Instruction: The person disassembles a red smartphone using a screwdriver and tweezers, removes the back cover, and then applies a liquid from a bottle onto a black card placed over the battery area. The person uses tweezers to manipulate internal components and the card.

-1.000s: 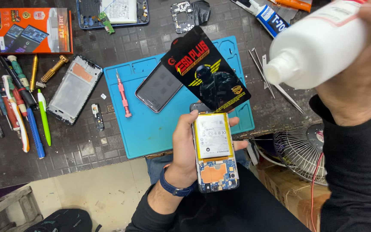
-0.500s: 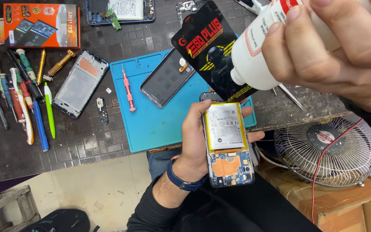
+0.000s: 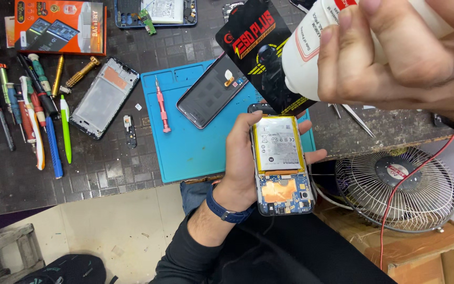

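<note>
My left hand point(image 3: 243, 165) grips an opened phone point(image 3: 282, 168) with its back off, showing a white battery and a blue circuit board. It is held over the near edge of the blue mat point(image 3: 190, 142). Close to the camera, my right hand point(image 3: 400, 58) holds a white plastic bottle point(image 3: 308, 50), tilted with its lower end above the phone's top. The bottle's nozzle is hidden behind my fingers.
On the blue mat lie a red screwdriver point(image 3: 161, 105) and a dark screen panel point(image 3: 211, 92). A black card pack point(image 3: 261, 50), a phone frame point(image 3: 103, 97), several pens and tools point(image 3: 38, 115) and an orange box point(image 3: 59, 23) lie around. A small fan point(image 3: 400, 189) sits on a cardboard box.
My right hand has brought the white bottle leftward and closer, over the phone. The phone in my left hand has stayed much the same while the view shifted.
</note>
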